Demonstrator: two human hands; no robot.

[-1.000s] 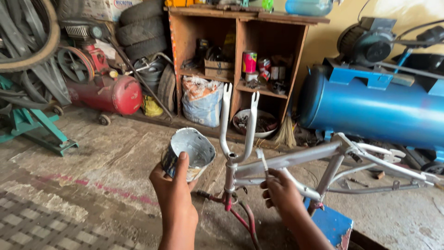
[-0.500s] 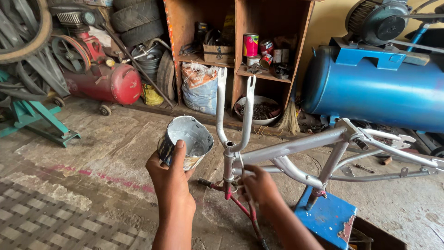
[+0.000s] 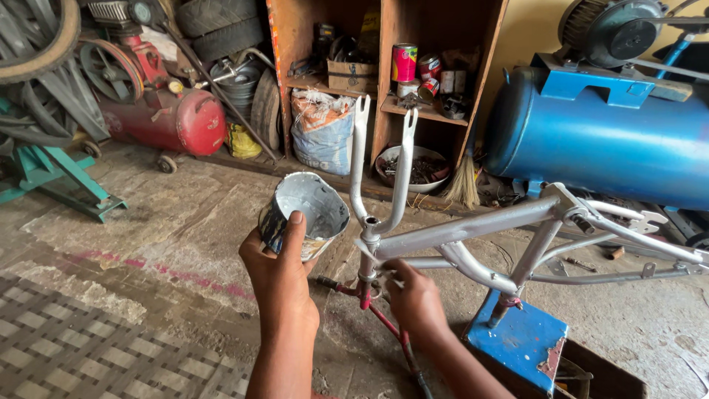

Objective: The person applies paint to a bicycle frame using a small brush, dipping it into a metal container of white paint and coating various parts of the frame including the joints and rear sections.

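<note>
A: What has the left hand [image 3: 279, 275] got?

B: A dented tin can [image 3: 304, 215], its inside coated in silver-grey paint. The fingers are wrapped round its side with the thumb up against the rim, and the can is held in the air, tilted so the mouth faces the camera.

A: And the right hand [image 3: 415, 297]?

B: It is down at the front of a silver-painted bicycle frame [image 3: 473, 229], just under the head tube. The fingers are curled closed, and a thin pale handle sticks out of them. It may be a small brush [image 3: 389, 276], though most of it is hidden by the hand.

A: Where does the frame sit?

B: Its bottom bracket rests on a chipped blue box [image 3: 521, 341] on the concrete floor [image 3: 185, 222]. The fork [image 3: 380, 159] points straight up, just to the right of the can.

A: What lies behind?

B: A wooden shelf unit [image 3: 384, 66] with tins and boxes, a red compressor [image 3: 170, 118] to the left and a big blue tank [image 3: 598, 137] to the right. A sack [image 3: 322, 133] and a bowl of small dark bits [image 3: 415, 166] stand under the shelves.
</note>
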